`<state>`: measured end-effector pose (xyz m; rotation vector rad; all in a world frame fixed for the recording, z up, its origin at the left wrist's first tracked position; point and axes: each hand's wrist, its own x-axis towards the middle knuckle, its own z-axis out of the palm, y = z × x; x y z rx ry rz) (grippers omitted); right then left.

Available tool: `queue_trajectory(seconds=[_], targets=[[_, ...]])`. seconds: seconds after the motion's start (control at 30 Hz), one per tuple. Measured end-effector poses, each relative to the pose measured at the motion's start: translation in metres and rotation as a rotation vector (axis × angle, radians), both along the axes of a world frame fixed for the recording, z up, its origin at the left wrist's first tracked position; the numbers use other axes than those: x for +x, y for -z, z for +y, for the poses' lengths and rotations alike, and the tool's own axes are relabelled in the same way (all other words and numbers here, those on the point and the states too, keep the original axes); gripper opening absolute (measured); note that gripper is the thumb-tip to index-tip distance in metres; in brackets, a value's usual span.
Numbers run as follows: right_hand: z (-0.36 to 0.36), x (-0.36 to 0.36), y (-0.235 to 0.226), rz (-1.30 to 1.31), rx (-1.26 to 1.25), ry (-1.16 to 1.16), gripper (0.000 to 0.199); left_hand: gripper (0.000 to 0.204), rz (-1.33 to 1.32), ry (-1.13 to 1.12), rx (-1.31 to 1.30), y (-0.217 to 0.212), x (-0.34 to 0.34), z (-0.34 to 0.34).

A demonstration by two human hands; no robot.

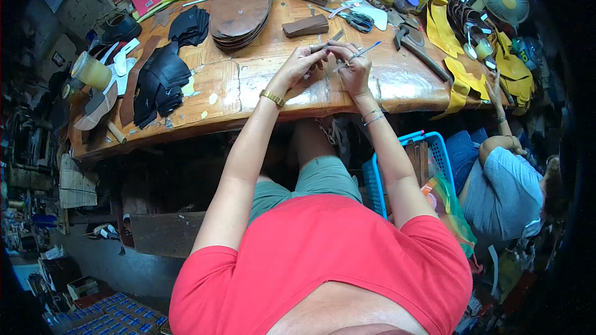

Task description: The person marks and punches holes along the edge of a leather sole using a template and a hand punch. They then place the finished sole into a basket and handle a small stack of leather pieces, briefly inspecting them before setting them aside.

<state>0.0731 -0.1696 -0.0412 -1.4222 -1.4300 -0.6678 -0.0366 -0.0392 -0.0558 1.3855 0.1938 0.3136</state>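
Note:
Over the front middle of the wooden table, my two hands meet. My left hand [302,67] is closed, its fingertips pinched together; whatever lies between them is too small to make out. Closed beside it, my right hand [352,69] has a slim pen [369,49] with a blue end sticking out of it to the right. The fingertips of both hands touch or nearly touch. Just beyond them shows the end of a small dark strip [338,35]; I cannot tell if it is held or lies on the table.
Stacked brown leather pieces [241,15] and brown strips [305,25] lie beyond my hands. Black cut pieces [160,80] are at left. Scissors [358,21], a hammer [422,56] and yellow pieces [465,80] lie right. Below is a blue basket [439,152]; another person's hand [495,91] reaches the table.

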Motion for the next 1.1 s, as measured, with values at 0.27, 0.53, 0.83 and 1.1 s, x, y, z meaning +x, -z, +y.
queue_trajectory(seconds=[0.27,0.53,0.83,1.1], targets=[[0.003,-0.005,0.006,0.029,-0.042,0.063,0.018,0.03,-0.089,0.031,0.038,0.002,0.004,0.0],[0.014,0.01,0.017,0.172,0.117,0.222,0.019,0.033,-0.243,-0.05,0.167,0.026,0.026,0.001],[0.015,0.018,0.022,0.351,0.113,0.458,0.018,0.05,-0.309,-0.284,0.77,0.033,0.023,-0.006],[-0.003,0.084,0.061,0.83,0.383,0.387,0.015,0.043,-0.272,-0.234,0.917,0.027,0.009,-0.019]])
